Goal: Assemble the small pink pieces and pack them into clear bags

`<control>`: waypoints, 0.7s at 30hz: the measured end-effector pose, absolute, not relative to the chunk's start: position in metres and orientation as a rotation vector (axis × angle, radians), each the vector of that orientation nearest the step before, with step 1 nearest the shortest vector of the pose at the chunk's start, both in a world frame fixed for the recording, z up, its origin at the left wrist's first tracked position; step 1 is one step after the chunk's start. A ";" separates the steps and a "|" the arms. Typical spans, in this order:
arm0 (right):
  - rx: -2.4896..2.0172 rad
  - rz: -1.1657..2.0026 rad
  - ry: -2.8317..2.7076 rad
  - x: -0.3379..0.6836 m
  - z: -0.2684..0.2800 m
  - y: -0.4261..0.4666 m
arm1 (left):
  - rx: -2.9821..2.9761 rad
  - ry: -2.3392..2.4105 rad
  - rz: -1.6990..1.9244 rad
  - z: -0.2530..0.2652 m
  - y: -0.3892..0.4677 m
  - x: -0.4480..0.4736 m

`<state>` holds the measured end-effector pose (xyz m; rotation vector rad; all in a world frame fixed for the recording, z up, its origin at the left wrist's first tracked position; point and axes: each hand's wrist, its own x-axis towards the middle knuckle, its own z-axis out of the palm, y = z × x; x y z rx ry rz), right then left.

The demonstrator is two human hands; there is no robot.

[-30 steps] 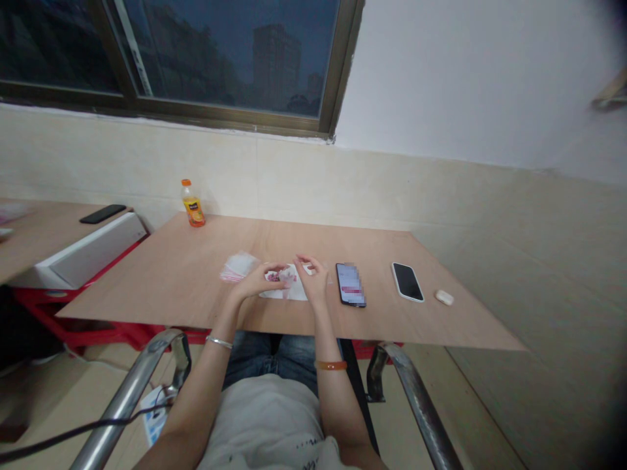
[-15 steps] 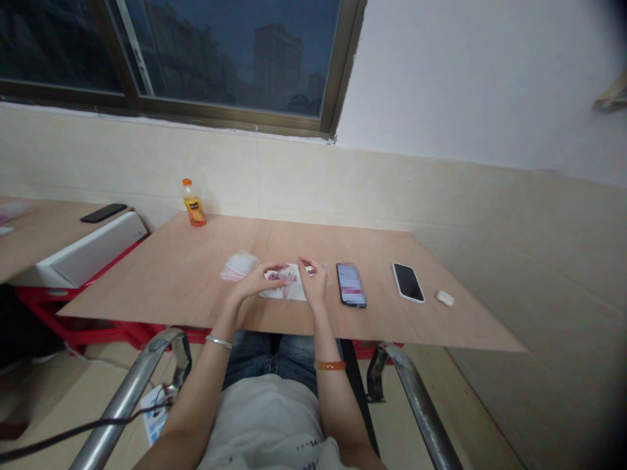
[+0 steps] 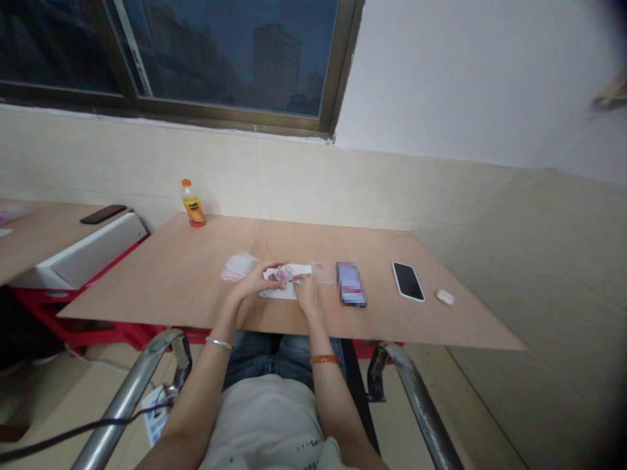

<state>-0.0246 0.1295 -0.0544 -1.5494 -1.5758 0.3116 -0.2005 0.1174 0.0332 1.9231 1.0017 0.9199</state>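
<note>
My left hand (image 3: 255, 281) is closed, thumb and fingers gripping a small clear plastic bag (image 3: 285, 273). Pinched fingers of my right hand (image 3: 307, 294) meet the bag's right side; what they hold is too small to make out. Under both hands lies a white sheet of paper (image 3: 301, 269) with small pink-red pieces (image 3: 271, 277) on it. A pile of clear plastic bags (image 3: 240, 266) lies left of the paper. To its right is another flat clear bag (image 3: 321, 272) with something pinkish in it.
Right of the bags lie a lit phone (image 3: 351, 284), a white-edged phone (image 3: 408, 282) and a small white case (image 3: 445, 297). An orange drink bottle (image 3: 193, 205) stands at the table's back left. Metal armrests (image 3: 411, 398) flank me below the table edge.
My right hand has moved left and down, its fingers closing beside the bag in my left hand. The flat bag behind it is now uncovered. My left hand has barely moved.
</note>
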 end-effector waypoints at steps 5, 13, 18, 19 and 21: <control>-1.587 0.277 -1.567 -0.024 -0.055 0.128 | 1.932 1.013 0.924 0.032 0.119 -0.201; -1.560 0.324 -1.521 -0.024 -0.051 0.128 | 1.897 1.043 0.911 0.032 0.117 -0.200; -1.323 0.413 -1.315 -0.023 -0.032 0.131 | 1.861 1.079 0.901 0.034 0.115 -0.198; -1.290 0.424 -1.273 -0.022 -0.026 0.130 | 1.856 1.079 0.889 0.035 0.114 -0.197; -1.233 0.451 -1.227 -0.022 -0.014 0.128 | 1.847 1.066 0.867 0.037 0.113 -0.196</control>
